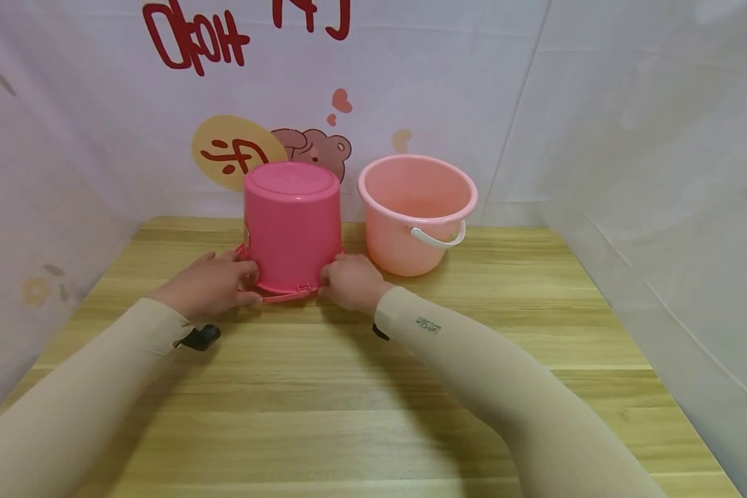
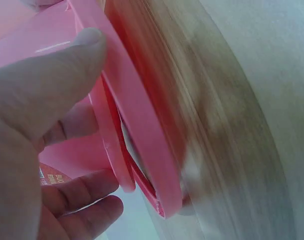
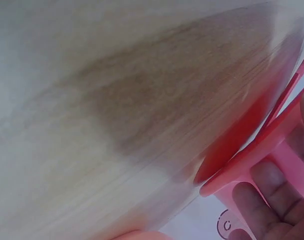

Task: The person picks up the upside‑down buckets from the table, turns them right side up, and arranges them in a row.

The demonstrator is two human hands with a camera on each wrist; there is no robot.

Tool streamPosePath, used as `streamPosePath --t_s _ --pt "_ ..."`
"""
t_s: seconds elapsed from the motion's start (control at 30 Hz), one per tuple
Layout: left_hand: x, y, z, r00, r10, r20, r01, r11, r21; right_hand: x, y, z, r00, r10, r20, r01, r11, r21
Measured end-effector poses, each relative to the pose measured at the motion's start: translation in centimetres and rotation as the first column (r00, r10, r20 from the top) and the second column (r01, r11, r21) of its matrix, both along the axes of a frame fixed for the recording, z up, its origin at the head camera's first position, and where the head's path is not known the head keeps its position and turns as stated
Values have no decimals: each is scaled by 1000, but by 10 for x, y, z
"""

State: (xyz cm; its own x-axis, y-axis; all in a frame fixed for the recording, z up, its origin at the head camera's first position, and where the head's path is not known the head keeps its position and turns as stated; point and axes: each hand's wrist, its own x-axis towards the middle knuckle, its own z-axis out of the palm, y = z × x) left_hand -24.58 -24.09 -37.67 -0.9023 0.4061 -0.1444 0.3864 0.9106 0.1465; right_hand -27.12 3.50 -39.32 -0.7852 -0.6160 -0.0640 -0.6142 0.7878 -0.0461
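Observation:
A deep pink bucket [image 1: 292,232] is upside down on the wooden table, its base facing up. My left hand [image 1: 214,283] grips it low on the left side. In the left wrist view, the thumb [image 2: 62,75] lies at the rim [image 2: 144,125] and the other fingers curl near the handle and wall. My right hand [image 1: 353,280] holds the bucket low on the opposite side. Its fingers [image 3: 269,187] rest against the wall just above the rim in the right wrist view. The pink handle [image 1: 286,297] hangs along the near edge. The bucket's inside is hidden.
A light pink bucket [image 1: 395,245] stands upright just right of the upturned one, its white handle [image 1: 438,242] hanging at the front. The wooden table [image 1: 299,415] reaches back to a printed cloth [image 1: 448,90]. Pale sheets border both sides.

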Motion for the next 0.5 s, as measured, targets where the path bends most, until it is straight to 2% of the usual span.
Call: streamPosePath --t_s 0.27,0.5 --pt "4 0 5 998 -23 -58 22 1000 -13 1 3 1 996 14 -84 -18 999 -47" --pt "7 -6 10 997 13 -79 -9 998 56 3 4 7 994 21 -105 -31 995 -95"
